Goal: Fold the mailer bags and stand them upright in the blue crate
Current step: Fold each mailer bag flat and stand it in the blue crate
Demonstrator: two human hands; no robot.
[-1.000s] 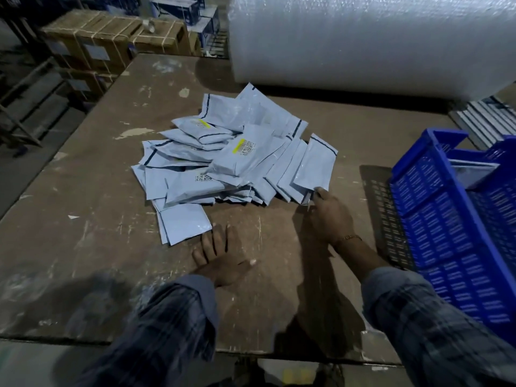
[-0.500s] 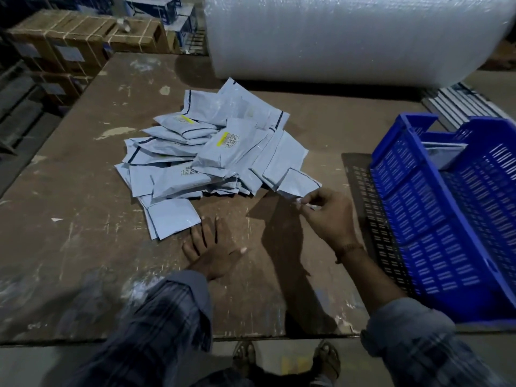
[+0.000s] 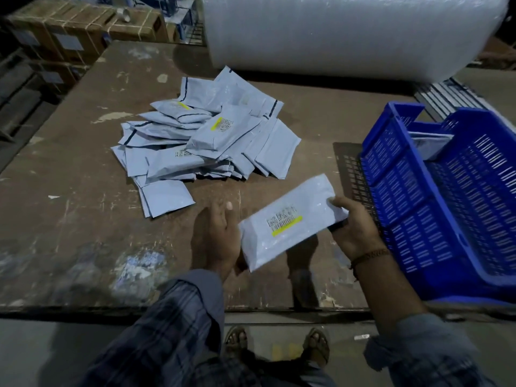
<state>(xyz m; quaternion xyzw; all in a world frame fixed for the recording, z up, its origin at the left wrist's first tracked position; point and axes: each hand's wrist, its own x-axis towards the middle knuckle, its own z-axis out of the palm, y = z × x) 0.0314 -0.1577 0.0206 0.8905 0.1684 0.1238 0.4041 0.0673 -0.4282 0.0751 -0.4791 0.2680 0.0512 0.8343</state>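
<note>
— Held up off the table: one pale grey-blue mailer bag (image 3: 290,222), long and flat, tilted, far end up toward the right. Barcode label with a yellow strip facing up.

— And the rest?

— Heaped in a loose pile of mailer bags (image 3: 206,135) further back, overlapping at all angles, lying flat. Dark sealing strips along some edges, yellow-striped labels on a few. One at the near left corner, half out from under the others.

— Blue crate (image 3: 396,191)?

— At the right, just beside the held bag, slotted plastic walls. One bag inside (image 3: 430,142), at the far end, leaning against the wall.
</note>
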